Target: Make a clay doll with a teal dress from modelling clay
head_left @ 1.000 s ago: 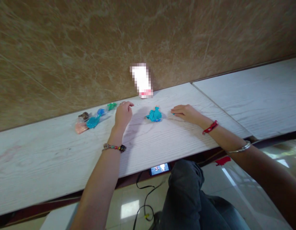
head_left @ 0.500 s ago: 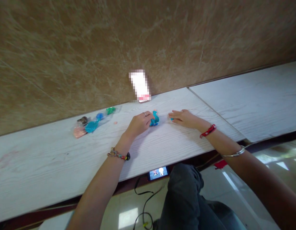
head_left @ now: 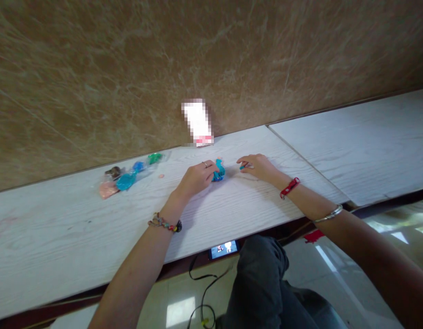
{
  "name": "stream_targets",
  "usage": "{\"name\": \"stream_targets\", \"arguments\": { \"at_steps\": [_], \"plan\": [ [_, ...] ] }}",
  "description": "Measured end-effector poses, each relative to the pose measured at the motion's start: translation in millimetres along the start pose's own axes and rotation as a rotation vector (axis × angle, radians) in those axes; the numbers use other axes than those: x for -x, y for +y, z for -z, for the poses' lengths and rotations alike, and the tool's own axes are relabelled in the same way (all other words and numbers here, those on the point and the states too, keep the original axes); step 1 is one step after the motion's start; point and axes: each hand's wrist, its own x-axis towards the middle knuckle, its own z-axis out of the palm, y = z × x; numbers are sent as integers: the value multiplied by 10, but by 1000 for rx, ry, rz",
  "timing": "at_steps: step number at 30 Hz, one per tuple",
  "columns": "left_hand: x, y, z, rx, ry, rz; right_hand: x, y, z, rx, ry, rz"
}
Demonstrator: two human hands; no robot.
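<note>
Head camera view, with the bright screen point(head_left: 198, 119) as landmark: nearest is a dark-trousered knee point(head_left: 262, 260), with a phone point(head_left: 224, 249) beside it, below the table point(head_left: 129, 237) edge.

Between knee and screen, I see the person's hands apart. The left hand point(head_left: 195, 179) has just come over from beside the packets to the blue figure point(head_left: 220, 172); its fingertips touch the figure's left side, though I cannot tell how firmly. The right hand point(head_left: 262, 167), flatter on the table a moment ago, is now curled, pinching a blue bit point(head_left: 241, 167). So the figure is attended on one side, the bit separate.

The figure sits on the table, just nearer than the screen and slightly right. Its long axis runs roughly near to far, narrow pink-tipped end towards the wall point(head_left: 129, 82).

Left of the screen lie a pink bit point(head_left: 161, 176) and packets point(head_left: 126, 181). Behind the screen rises the wall.
</note>
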Motion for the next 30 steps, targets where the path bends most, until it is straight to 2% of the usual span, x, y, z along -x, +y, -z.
{"name": "stream_targets", "arguments": {
  "at_steps": [6,11,15,20,25,27,30],
  "plan": [
    [15,-38,-9,-30,29,-16,99,31,-49,191,-81,197],
    [24,-70,-11,-15,37,-37,216,18,-25,251,-135,154],
    [26,-83,-5,4,70,-35,274,-14,11,212,-203,238],
    [25,-96,-21,15,72,-47,291,-29,-2,230,-164,264],
    [27,-97,-12,1,108,-31,236,57,3,82,-144,408],
    [26,-93,-3,-7,100,-15,185,76,2,55,-93,397],
    [25,-91,-2,-13,89,0,109,46,-7,36,-16,308]
  ]
}}
